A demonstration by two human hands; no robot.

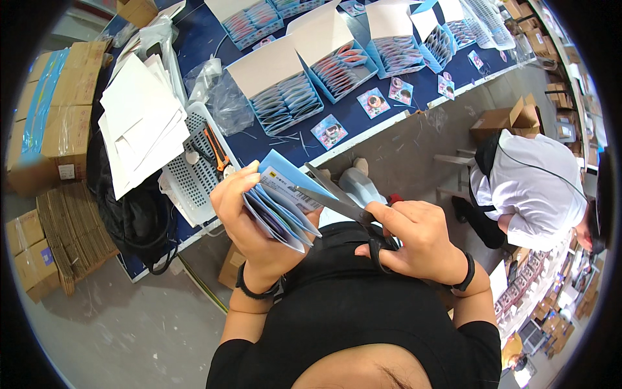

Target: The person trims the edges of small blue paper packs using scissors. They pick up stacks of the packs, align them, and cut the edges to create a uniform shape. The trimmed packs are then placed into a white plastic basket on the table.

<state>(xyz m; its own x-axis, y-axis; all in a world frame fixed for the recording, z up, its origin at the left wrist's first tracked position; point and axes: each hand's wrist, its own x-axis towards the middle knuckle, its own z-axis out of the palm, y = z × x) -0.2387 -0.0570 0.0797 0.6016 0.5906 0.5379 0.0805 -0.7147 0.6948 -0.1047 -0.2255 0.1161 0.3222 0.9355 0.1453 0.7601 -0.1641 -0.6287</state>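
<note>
Blue packets (285, 209) fan out inside my closed left grip (243, 236); my right grip (414, 232) curls around scissors (350, 209), blades parted at the packets, contact unclear to me. Some left fingertips are hidden behind them. Beyond, filled boxes (262, 70) line the blue surface (249, 146); a person (534, 178) in white is at right.

Two hands (418, 235) and one pair of scissors (353, 209) show.

Packets (280, 217) are resting in the left hand (241, 217), scissors (355, 211) in the right hand (414, 233), before a table (195, 40).
Boxes (267, 67) are standing along the table, cards (329, 133) lying nearer; a basket (183, 176) is sitting left, a co-worker (538, 181) right.
</note>
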